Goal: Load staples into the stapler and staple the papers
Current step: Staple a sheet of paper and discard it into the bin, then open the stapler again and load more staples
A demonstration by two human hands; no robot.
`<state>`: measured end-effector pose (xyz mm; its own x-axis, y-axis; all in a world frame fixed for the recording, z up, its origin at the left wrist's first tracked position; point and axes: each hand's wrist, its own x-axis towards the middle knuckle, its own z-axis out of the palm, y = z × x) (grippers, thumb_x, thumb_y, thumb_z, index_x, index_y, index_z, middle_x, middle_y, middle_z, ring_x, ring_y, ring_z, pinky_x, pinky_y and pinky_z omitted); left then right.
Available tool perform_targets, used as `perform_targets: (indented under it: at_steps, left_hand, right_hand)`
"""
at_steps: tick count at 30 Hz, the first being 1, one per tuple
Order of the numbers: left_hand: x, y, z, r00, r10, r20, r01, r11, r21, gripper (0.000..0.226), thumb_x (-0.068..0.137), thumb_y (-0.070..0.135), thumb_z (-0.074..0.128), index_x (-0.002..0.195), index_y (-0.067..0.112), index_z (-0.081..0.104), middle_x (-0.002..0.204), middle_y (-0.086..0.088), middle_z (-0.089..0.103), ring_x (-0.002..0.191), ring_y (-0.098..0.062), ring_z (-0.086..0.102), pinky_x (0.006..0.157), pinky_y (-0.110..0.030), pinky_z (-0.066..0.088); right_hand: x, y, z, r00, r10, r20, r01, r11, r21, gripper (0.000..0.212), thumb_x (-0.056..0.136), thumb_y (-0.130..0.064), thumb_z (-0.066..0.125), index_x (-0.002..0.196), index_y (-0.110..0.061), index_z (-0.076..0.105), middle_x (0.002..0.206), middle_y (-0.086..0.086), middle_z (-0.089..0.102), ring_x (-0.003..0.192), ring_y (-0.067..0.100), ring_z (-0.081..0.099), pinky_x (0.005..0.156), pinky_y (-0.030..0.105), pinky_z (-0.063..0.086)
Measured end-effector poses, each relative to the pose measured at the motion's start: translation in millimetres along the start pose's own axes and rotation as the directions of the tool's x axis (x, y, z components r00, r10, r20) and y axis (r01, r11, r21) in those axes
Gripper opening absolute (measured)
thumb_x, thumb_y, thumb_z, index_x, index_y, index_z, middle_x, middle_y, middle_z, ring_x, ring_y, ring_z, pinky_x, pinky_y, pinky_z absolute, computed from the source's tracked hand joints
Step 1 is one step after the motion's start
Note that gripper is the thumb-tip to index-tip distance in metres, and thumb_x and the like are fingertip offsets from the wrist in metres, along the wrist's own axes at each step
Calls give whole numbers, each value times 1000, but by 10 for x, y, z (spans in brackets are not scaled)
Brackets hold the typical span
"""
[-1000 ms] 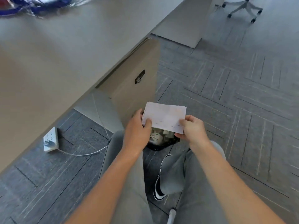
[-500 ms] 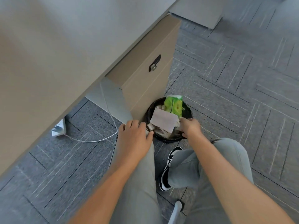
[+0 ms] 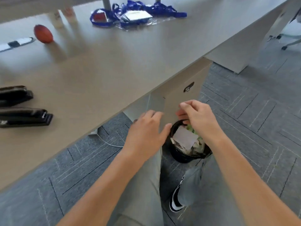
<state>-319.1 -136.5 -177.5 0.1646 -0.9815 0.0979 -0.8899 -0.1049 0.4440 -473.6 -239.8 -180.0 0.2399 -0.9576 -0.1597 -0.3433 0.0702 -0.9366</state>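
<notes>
Both hands hang over the floor beside the desk point(image 3: 114, 66). The left hand point(image 3: 145, 134) has its fingers spread and holds nothing. The right hand point(image 3: 197, 118) has loosely curled fingers above the black waste bin point(image 3: 180, 156) and is empty too. The paper point(image 3: 184, 138) lies on top of the rubbish inside the bin. Two black staplers point(image 3: 24, 117) rest on the desk, far to the left.

the paper point(image 3: 184, 138), held between both hands a second ago, now lies in the black bin point(image 3: 177, 156) at lower centre. the right hand point(image 3: 196, 118) has let go and lifted, seemingly empty; the left hand point(image 3: 145, 136) has risen off the knee, fingers spread.
</notes>
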Motion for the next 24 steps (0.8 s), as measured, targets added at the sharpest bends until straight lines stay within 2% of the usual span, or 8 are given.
perform_targets:
  at_steps: [3, 8, 13, 16, 18, 20, 22, 24]
  left_hand:
    - [-268, -87, -490, 995, -12, -97, 7, 999, -52, 48, 98, 53, 46, 136, 25, 53, 133, 8, 57, 125, -13, 50, 99, -39, 47]
    - [-686, -489, -1137, 961, -114, -250, 109, 993, -34, 46, 97, 53, 47, 131, 25, 58, 125, 7, 61, 117, -15, 57, 95, -38, 49]
    - [-1083, -1055, -1582, 905, -242, -350, 258, 966, -2, 45, 95, 51, 50, 130, 23, 60, 126, 6, 61, 119, -14, 55, 97, -38, 48]
    - [-1289, -1357, -1771, 865, -301, -401, 324, 946, -11, 40, 95, 51, 52, 124, 26, 62, 119, 8, 62, 107, -14, 58, 88, -38, 52]
    - [-1396, -1541, -1878, 841, -342, -418, 369, 929, -19, 40, 95, 50, 52, 127, 27, 61, 120, 8, 63, 104, -15, 60, 84, -35, 52]
    - [-1470, -1725, -1961, 825, -372, -426, 399, 917, -28, 42, 96, 50, 51, 130, 27, 59, 123, 8, 62, 105, -16, 61, 84, -34, 51]
    - [-1501, -1902, -2016, 818, -381, -430, 405, 914, -38, 42, 96, 49, 52, 131, 26, 57, 125, 7, 61, 108, -17, 60, 86, -37, 52]
    - [-1505, -2063, -2055, 813, -386, -436, 407, 912, -48, 44, 96, 44, 56, 135, 24, 54, 129, 6, 58, 116, -17, 55, 90, -39, 52]
  right_hand:
    - [-183, -454, 225, 986, -152, 73, 154, 988, -14, 20, 103, -33, 59, 104, -18, 72, 88, -1, 80, 81, 12, 77, 80, 33, 59]
    - [-302, -977, 907, 927, -301, 225, 313, 950, -19, 17, 101, -29, 61, 97, -17, 73, 82, -1, 80, 77, 14, 77, 76, 33, 59]
    - [-421, -1329, 1738, 852, -375, 366, 395, 918, 22, 15, 102, -18, 60, 99, -7, 70, 90, 13, 77, 74, 18, 69, 60, 12, 48]
    - [-432, -1424, 2236, 795, -410, 447, 462, 887, -7, 5, 97, -21, 68, 98, -16, 71, 90, 11, 76, 80, 20, 67, 70, 21, 51]
    - [-432, -1445, 2517, 748, -399, 531, 508, 859, -70, 16, 92, -26, 75, 106, -23, 70, 93, -1, 75, 86, 15, 69, 80, 26, 51]
    - [-462, -1475, 2753, 702, -371, 608, 552, 823, -135, 29, 88, -26, 79, 114, -24, 68, 97, -5, 73, 88, 14, 67, 81, 29, 50]
    - [-483, -1508, 2955, 653, -398, 645, 645, 739, -197, 31, 87, -23, 78, 116, -29, 67, 99, -5, 72, 89, 18, 64, 79, 32, 49]
    - [-477, -1547, 3125, 620, -425, 659, 687, 700, -195, 32, 87, -20, 76, 116, -32, 69, 102, -4, 72, 93, 19, 64, 82, 34, 49]
